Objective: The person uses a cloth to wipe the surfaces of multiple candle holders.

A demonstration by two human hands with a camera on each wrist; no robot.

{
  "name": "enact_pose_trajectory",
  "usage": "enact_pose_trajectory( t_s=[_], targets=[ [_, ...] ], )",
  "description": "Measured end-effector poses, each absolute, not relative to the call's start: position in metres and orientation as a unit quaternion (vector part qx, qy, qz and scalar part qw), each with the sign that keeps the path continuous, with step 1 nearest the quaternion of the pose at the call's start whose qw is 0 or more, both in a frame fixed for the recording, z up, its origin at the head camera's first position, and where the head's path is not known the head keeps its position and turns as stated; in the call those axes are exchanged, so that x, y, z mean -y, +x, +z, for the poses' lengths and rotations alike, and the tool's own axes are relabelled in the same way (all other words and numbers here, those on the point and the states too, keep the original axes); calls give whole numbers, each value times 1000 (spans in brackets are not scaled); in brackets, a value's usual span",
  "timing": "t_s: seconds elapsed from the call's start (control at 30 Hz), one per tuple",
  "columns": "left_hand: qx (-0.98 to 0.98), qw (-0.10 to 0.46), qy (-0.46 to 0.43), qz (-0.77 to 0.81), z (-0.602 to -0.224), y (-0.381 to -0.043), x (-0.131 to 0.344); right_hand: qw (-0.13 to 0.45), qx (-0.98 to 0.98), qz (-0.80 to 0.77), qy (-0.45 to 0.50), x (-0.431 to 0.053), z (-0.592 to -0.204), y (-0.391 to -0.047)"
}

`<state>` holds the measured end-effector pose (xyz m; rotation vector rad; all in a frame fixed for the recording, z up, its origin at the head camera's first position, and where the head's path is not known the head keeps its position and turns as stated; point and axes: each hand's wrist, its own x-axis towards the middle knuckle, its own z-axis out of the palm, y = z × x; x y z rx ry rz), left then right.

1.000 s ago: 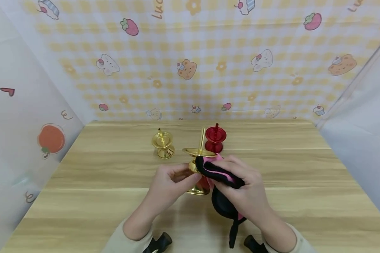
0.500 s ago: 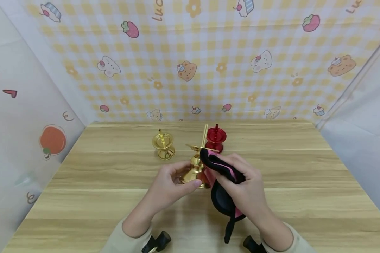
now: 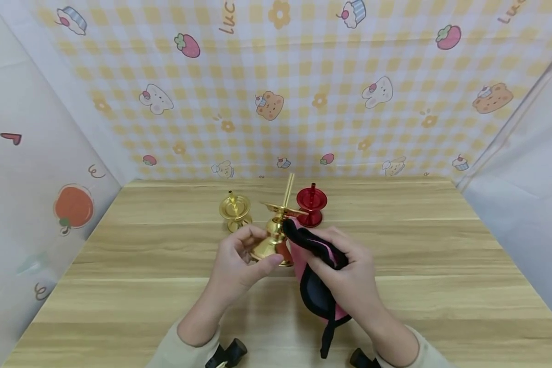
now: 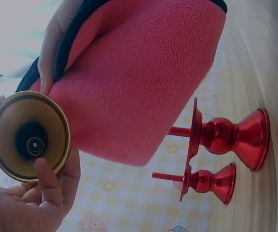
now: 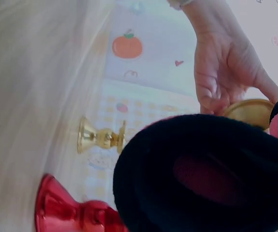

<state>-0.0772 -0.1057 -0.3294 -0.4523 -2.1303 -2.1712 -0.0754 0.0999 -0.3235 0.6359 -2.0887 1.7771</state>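
Note:
A gold candle holder [image 3: 276, 228] with a tall stem and a drip plate is held tilted above the wooden table. My left hand [image 3: 239, 263] grips it by its flared base, thumb on the near side of the rim. In the left wrist view the hollow underside of that base [image 4: 57, 128] faces the camera, with fingertips at its edge. My right hand [image 3: 351, 268] grips a folded pink cloth [image 3: 314, 289] with black edging and a hanging black strap. The cloth's folded edge meets the holder just under the drip plate. In the right wrist view the cloth [image 5: 201, 169] hides much of the holder.
Behind the hands stand a smaller gold candle holder [image 3: 234, 208] on the left and a red candle holder [image 3: 311, 200] on the right. The left wrist view shows a larger red holder [image 4: 221, 135] and a smaller one [image 4: 214, 181]. A patterned curtain [image 3: 276, 66] hangs behind the table.
The gold candle holder has come leftward and upward, and my left hand has shifted from its neck down to its base. My right hand and the cloth have moved slightly left with it.

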Motion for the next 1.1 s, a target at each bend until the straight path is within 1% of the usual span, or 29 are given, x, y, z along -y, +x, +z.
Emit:
enact_pose_trajectory(
  t_s=[0.07, 0.13, 0.37, 0.6, 0.87, 1.1],
  targets=[
    [695, 35, -147, -703, -330, -78, 106, 140, 733, 628, 221, -98, -325, -74],
    [699, 35, -148, -699, -330, -78, 106, 136, 729, 632, 224, -96, -325, -74],
    [702, 26, -155, -695, -333, -80, 105, 157, 719, 632, 242, -93, -324, -72],
    [709, 49, -140, -690, -333, -79, 102, 156, 714, 641, 234, -93, -326, -78],
    [701, 28, -149, -697, -333, -81, 103, 156, 707, 649, 234, -91, -330, -80],
    [699, 19, -141, -701, -331, -81, 104, 171, 703, 657, 212, -90, -330, -78]
  ],
)
